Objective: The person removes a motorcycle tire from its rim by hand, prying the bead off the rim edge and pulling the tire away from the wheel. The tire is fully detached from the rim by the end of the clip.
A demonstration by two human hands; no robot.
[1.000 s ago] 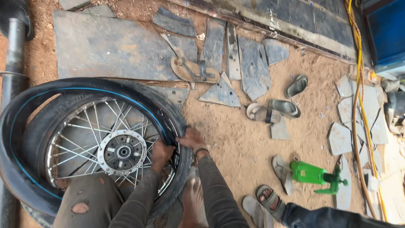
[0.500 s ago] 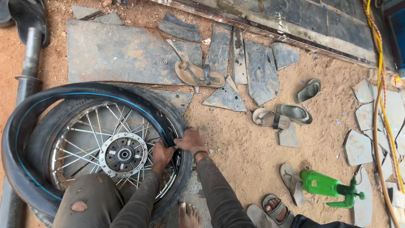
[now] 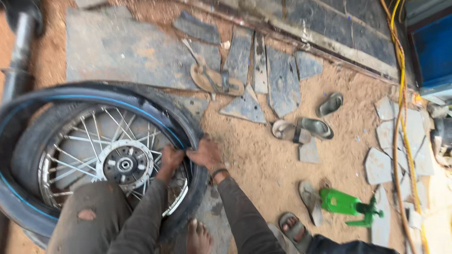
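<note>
A spoked motorcycle wheel [image 3: 123,162] lies flat on sandy ground, with a black tyre [image 3: 28,141] around its rim and a black inner tube with a thin blue line [image 3: 94,95] standing up over it. My left hand [image 3: 169,159] presses on the tube just inside the tyre's right edge. My right hand [image 3: 205,153] grips the tyre's right edge beside it. Both hands nearly touch. My knee in torn grey trousers [image 3: 87,214] rests on the wheel, and my bare foot [image 3: 197,237] stands by the tyre.
Flat stone slabs [image 3: 132,51] lie beyond the wheel. Several sandals [image 3: 301,129] are scattered on the sand. A green plastic tool [image 3: 348,204] lies at the right, next to another person's sandalled foot [image 3: 292,226]. A yellow cable [image 3: 400,94] runs down the right side. A metal tube [image 3: 19,51] stands left.
The view has shifted a little, so wheel and sandals sit further right in the frame. Both hands stay on the tyre's right edge, working at the same spot.
</note>
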